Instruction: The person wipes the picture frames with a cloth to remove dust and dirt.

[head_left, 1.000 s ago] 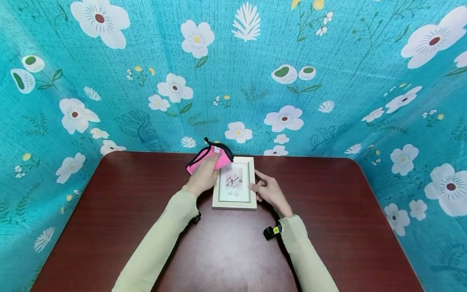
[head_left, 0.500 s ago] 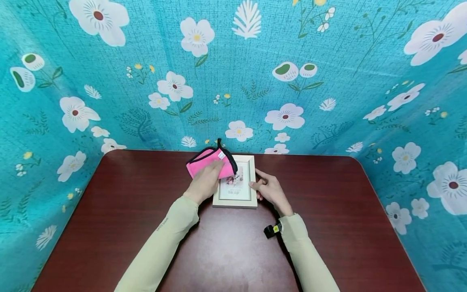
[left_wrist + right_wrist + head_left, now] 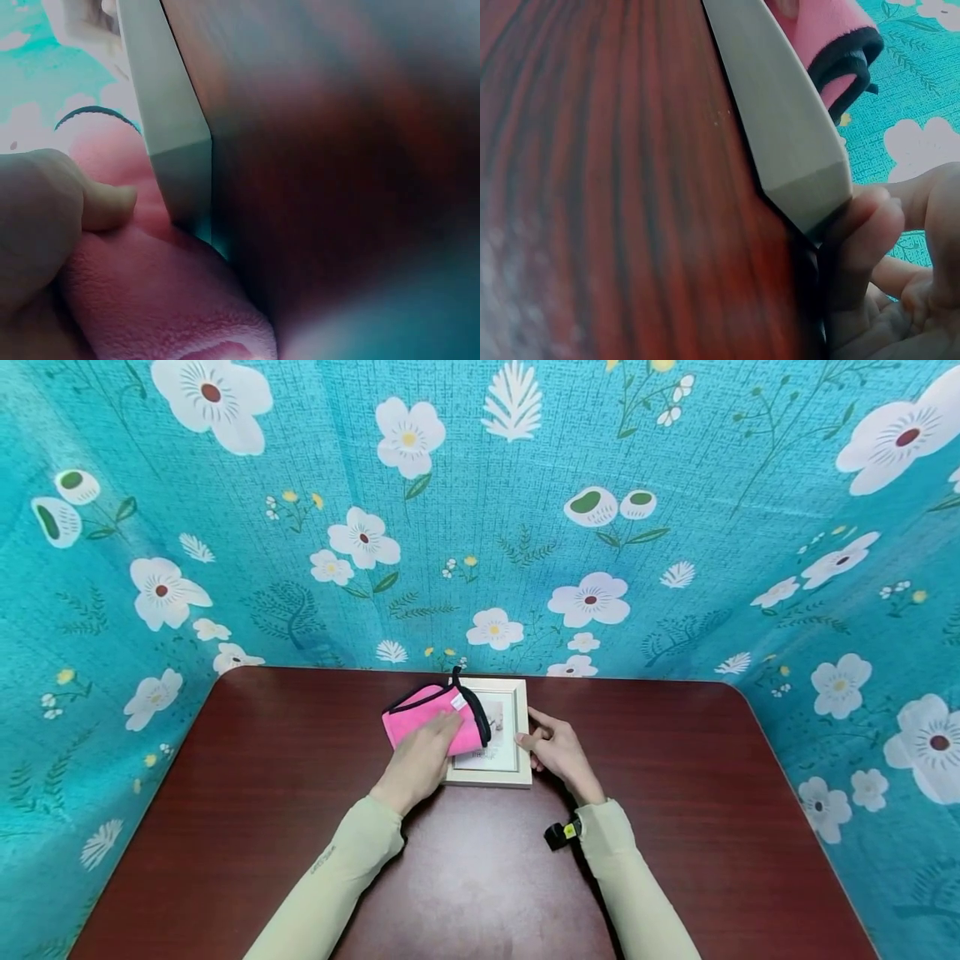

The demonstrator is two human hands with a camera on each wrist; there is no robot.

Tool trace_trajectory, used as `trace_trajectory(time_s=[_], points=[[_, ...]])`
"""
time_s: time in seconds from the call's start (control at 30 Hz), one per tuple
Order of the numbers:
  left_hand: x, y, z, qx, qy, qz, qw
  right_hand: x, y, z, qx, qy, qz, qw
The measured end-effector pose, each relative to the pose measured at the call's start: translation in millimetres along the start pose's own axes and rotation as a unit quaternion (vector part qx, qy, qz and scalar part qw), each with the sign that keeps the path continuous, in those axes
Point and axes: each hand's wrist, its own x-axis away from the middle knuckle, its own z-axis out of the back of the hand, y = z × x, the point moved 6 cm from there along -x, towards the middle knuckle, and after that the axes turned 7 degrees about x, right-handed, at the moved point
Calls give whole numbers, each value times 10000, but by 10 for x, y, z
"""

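A pale picture frame (image 3: 522, 775) lies flat on the table, its print partly hidden by a pink cloth (image 3: 468, 739) with black edging and a small white tag. My left hand (image 3: 423, 756) holds the bunched cloth against the left side of the frame; the left wrist view shows the thumb pressed into the fluffy cloth (image 3: 172, 292). On the frame's right edge, my right hand (image 3: 555, 747) grips with thumb on top and fingers curled at the side. In the right wrist view, those fingers (image 3: 874, 225) touch the frame's side (image 3: 780, 105).
The dark red-brown table (image 3: 247, 810) has rounded far corners. A turquoise curtain (image 3: 465, 527) with white flowers hangs right behind its far edge and along both sides. Black straps with a small camera (image 3: 558, 835) sit at the right wrist.
The left hand has slid the pink cloth toward the near side and slightly right over the frame, covering more of the print. The right hand keeps its place on the frame's edge.
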Motion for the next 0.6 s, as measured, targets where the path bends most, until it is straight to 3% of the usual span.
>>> trace_trajectory(time_s=[0.23, 0.6], points=[[209, 70, 4, -64, 111, -282, 9995, 8, -4, -11, 11, -110, 84, 9999], [486, 202, -16, -48, 124, -413, 9991, 12, 23, -5, 57, -196, 105, 9997]])
